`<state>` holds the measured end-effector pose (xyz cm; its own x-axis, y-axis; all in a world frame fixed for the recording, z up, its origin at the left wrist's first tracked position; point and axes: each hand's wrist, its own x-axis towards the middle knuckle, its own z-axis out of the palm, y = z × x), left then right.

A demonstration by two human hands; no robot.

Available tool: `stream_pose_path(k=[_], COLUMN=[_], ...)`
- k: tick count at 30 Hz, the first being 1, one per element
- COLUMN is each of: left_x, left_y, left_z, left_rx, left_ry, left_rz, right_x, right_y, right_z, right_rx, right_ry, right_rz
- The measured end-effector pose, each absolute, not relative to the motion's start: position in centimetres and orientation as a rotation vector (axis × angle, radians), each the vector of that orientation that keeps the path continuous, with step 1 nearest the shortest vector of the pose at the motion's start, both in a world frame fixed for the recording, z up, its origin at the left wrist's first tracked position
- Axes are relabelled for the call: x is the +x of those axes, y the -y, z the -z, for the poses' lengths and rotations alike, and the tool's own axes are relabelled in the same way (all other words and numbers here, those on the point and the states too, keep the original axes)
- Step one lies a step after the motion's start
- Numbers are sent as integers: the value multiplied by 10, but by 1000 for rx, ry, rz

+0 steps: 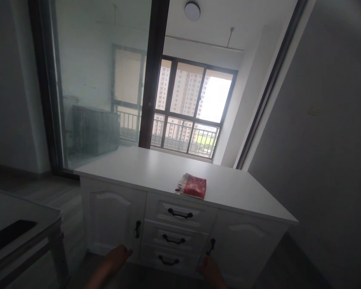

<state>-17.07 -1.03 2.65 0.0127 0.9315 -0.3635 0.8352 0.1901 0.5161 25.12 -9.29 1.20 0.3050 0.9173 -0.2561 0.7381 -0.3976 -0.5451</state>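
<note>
My left hand (pixel 118 257) is low in front of the cabinet's left door (pixel 110 214), below and left of its black handle (pixel 137 229). Its fingers are curled in and nothing shows in them. In front of the right side, my right hand (pixel 209 268) is closed just under the other door's black handle (pixel 211 246); I cannot tell whether it touches the door. On the front edge of the white cabinet top (pixel 150 164) lies a folded red cloth (pixel 195 186) with a pale fringed end. Three drawers with black handles sit between the doors.
At the left stands a light table (pixel 45 208) with a dark flat object (pixel 13 235) on it. A glass sliding door (pixel 99 80) with a dark frame is behind the cabinet. Beyond it are a balcony window and railing. A grey wall (pixel 325 132) rises on the right.
</note>
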Motion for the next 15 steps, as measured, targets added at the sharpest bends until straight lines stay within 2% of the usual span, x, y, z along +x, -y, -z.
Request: stream_pose_path(k=[15], left_x=[-170], left_y=[18], left_z=[-38], left_rx=[1648], left_ry=[-1877], left_rz=[-168], right_x=[245], right_y=[91], right_z=[-30], right_rx=[-2312], right_ry=[1461], right_rz=[-765])
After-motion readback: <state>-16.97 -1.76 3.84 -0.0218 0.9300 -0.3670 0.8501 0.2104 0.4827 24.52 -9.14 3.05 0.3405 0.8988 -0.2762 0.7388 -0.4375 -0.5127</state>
